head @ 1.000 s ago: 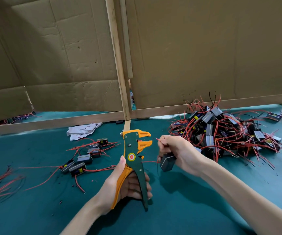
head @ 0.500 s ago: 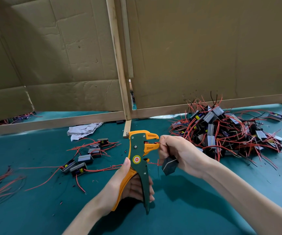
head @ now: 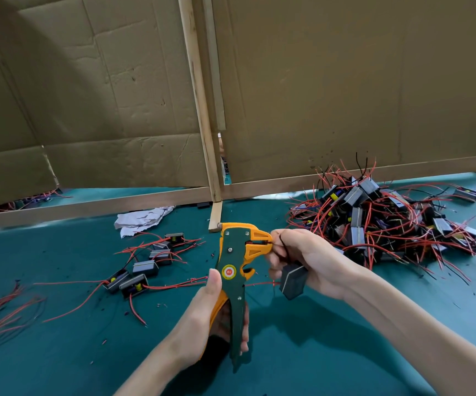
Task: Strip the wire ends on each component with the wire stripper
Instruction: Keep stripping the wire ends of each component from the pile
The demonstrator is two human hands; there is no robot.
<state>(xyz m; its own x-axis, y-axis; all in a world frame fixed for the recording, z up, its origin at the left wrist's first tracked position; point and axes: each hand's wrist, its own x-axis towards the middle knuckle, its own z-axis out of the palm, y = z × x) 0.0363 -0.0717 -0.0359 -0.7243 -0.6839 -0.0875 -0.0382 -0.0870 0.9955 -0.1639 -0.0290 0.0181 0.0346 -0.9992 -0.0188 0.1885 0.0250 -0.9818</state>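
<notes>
Step in hand: stripping end of thin dark wire (head: 282, 248), above middle of teal bench (head: 331, 352). Orange and dark green wire stripper (head: 232, 267) upright in left hand (head: 199, 321), fingers curled round handles, handles look squeezed. At stripper head right hand (head: 311, 258) pinches this wire, end between jaws; small dark grey block component (head: 293, 280) under same curled fingers. Next move, I judge: pull wire straight out from jaws, release handles, take next end. Big pile of wired components (head: 388, 224) near far right edge.

One wide-angle view from the person's head, facing forward and down, close above left hand (head: 199, 318) and right hand (head: 311, 258), teal table (head: 59, 367) beneath.
</notes>
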